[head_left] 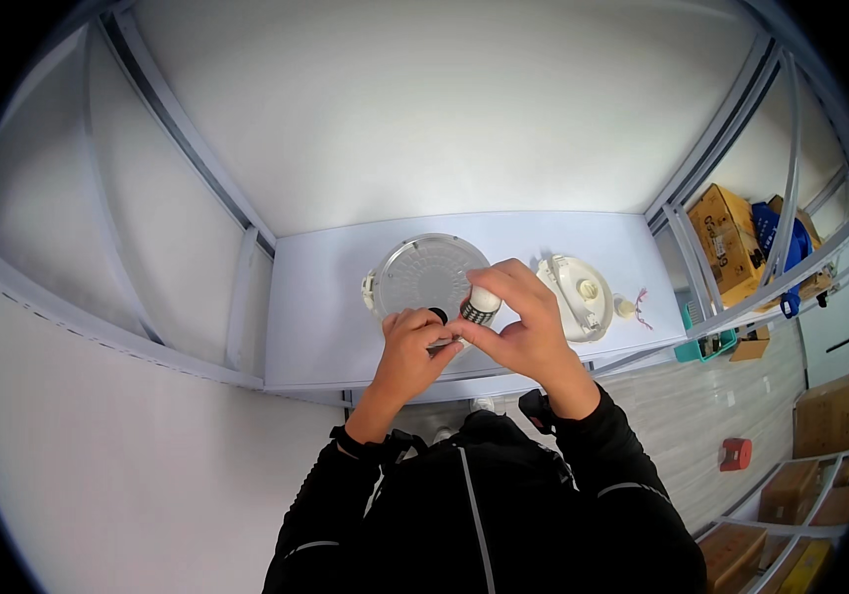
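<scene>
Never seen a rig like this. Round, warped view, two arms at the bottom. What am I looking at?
No machine here: a person works with bare hands. The one picture comes from the left of two fisheye cameras on their head, looking down, so straight edges bend.

On the pale table sit a round grey dish, a white plastic part, a small cream piece and a thin red-and-white strand.

The right hand holds a white object with a dark patterned band. The left hand is close beside it; what its fingers grip is unclear.
</scene>
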Demonstrator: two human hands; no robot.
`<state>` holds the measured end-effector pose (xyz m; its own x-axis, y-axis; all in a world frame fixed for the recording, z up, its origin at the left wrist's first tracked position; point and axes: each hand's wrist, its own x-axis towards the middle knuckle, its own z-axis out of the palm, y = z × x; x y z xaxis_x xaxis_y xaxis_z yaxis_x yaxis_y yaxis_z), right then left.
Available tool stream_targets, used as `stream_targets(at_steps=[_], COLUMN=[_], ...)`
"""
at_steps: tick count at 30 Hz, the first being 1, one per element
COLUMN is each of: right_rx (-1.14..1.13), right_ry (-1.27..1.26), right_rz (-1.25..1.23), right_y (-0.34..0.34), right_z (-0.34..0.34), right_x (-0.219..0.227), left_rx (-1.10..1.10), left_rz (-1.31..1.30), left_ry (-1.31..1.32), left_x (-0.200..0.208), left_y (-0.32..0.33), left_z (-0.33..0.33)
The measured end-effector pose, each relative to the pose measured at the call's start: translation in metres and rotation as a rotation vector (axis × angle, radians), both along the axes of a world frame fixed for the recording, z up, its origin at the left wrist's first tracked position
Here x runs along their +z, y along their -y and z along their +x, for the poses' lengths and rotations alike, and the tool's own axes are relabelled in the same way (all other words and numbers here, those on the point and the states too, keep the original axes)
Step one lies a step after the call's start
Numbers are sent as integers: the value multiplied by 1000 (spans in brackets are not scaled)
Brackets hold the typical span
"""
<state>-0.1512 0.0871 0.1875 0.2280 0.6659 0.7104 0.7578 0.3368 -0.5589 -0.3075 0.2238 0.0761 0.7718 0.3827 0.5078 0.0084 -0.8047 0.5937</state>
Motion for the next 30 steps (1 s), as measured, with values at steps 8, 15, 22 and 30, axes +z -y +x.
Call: stream_targets(at_steps=[8,15,22,30], right_rx=[140,9,88,-34], right_ry=[-171,44,-354,-29], right_rz=[-57,6,-24,15], right_y=[-4,1,1,4], right_z=[-5,-3,-8,-8], right_x=[2,7,0,10], left_rx=[12,33,32,30], left_rz=[-22,-29,-32,-34], left_ry=[29,4,-20,-40], left_x=[-1,-1,-2,-2], left_y=[0,2,1,1], left_z=[0,0,1,0])
